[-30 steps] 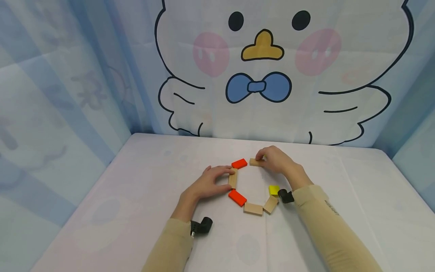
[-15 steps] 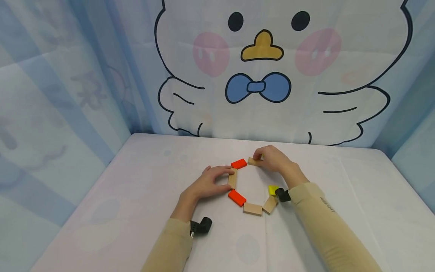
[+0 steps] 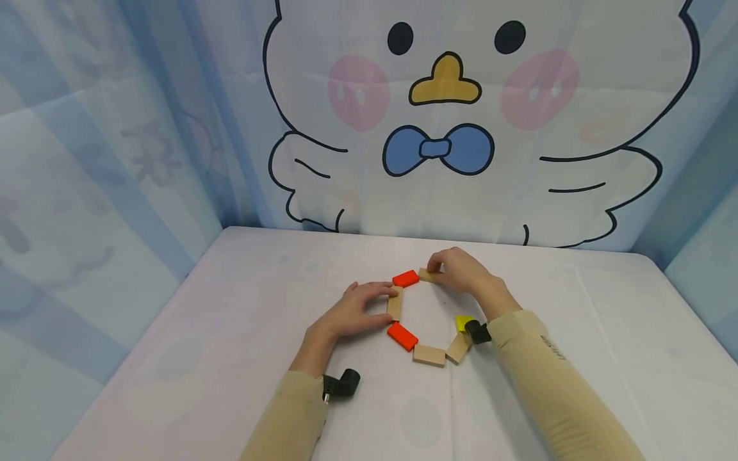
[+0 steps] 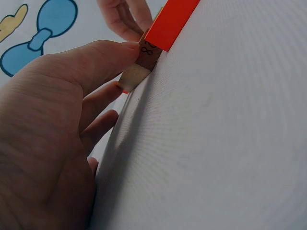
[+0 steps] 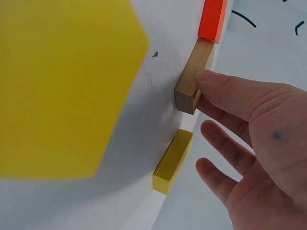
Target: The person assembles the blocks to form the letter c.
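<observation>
Wooden and coloured blocks lie in a ring on the table. My left hand [image 3: 359,312] holds the plain wooden block [image 3: 394,304] on the ring's left side between thumb and fingers, at its two ends. At the back, my right hand [image 3: 464,272] pinches another plain wooden block [image 5: 195,72] by its sides. That block's far end meets the back red block [image 5: 212,19] in the right wrist view. A yellow block [image 5: 171,160] lies just past its near end, hidden behind my right hand in the head view.
The front red block [image 3: 402,336], a wooden block [image 3: 429,355], a tilted wooden block [image 3: 459,348] and a yellow block [image 3: 464,323] continue the ring. The yellow one sits close beside the right wrist camera [image 3: 477,331]. A printed curtain [image 3: 357,173] hangs behind the table.
My right hand has slid its wooden block left, and the gap to the back red block has closed. My left hand has stayed in place on its block.
</observation>
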`<state>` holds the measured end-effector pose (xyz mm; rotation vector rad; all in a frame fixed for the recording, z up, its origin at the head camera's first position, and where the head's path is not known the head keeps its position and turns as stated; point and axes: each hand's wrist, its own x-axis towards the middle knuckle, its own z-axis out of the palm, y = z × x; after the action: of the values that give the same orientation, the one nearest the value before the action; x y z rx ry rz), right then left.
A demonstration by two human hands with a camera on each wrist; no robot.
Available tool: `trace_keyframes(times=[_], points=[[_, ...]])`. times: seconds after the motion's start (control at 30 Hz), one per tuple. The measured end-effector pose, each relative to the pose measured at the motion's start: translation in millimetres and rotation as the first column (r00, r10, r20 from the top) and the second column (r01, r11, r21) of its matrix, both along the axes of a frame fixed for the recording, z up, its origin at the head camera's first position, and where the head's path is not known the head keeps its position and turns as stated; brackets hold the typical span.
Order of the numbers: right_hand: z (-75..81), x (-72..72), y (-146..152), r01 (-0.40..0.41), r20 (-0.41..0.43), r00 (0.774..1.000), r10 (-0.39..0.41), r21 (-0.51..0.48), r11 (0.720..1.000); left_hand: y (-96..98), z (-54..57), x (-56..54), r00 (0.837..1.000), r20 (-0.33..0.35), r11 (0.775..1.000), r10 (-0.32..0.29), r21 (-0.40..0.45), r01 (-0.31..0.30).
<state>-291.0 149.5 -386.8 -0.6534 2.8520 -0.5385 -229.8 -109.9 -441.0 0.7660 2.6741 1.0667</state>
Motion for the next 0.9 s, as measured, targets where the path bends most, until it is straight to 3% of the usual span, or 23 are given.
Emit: trace_keyframes(times=[0.47,0.9], points=[[-1.3,-0.2,1,0.026,0.025,0.999,-0.026,-0.015,1.0,0.2,-1.4,-0.3,1.0,-0.001,1.0,0.0,0.005,0.0],[11.0,-1.1,22,0.101,0.002,0.995,-0.101,-0.076,0.992,0.0,-0.6,0.2,1.0,-0.016,1.0,-0.007,-0.003,0.007]])
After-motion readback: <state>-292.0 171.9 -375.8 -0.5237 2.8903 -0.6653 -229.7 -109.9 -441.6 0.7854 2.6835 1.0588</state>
